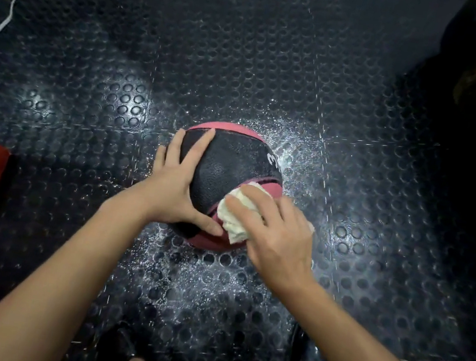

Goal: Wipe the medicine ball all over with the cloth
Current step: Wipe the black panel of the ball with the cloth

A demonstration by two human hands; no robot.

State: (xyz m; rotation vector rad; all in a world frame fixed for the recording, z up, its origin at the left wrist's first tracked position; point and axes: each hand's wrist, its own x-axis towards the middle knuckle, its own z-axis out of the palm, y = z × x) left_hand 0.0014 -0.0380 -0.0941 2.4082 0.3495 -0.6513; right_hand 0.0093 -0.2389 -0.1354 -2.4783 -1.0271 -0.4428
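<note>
A: Where are the hands?

B: Both on the ball. The left hand (178, 182) lies flat against the round black-and-pink pebbled rubber medicine ball (228, 175), fingers straight and spread, running toward 12 o'clock, thumb stretched along the near underside toward 4 o'clock. It steadies rather than grips. The right hand (276, 233) presses a bunched white terry cloth (236, 211) onto the ball's near right flank, fingers bent over the wad and holding it there.

A: And the ball relative to them?

B: It sits on the floor directly ahead, between the two hands: left hand at its 9 o'clock side, cloth and right hand at about 5 o'clock. Being a sphere it has no long axis; the pink bands curving across it at the far rim and the near side are the only markers of orientation. The right hand is the one working, and I judge the far side at 12 o'clock and the underside will need the left hand to roll the ball toward the cloth.

A: Surfaces?

B: The ball's skin is grainy and matte, likely grippy. The cloth looks soft and crumpled. Beneath is a dark rubber floor with raised round studs (124, 100), glinting with wet specks around the ball, so it could slide a little there.
</note>
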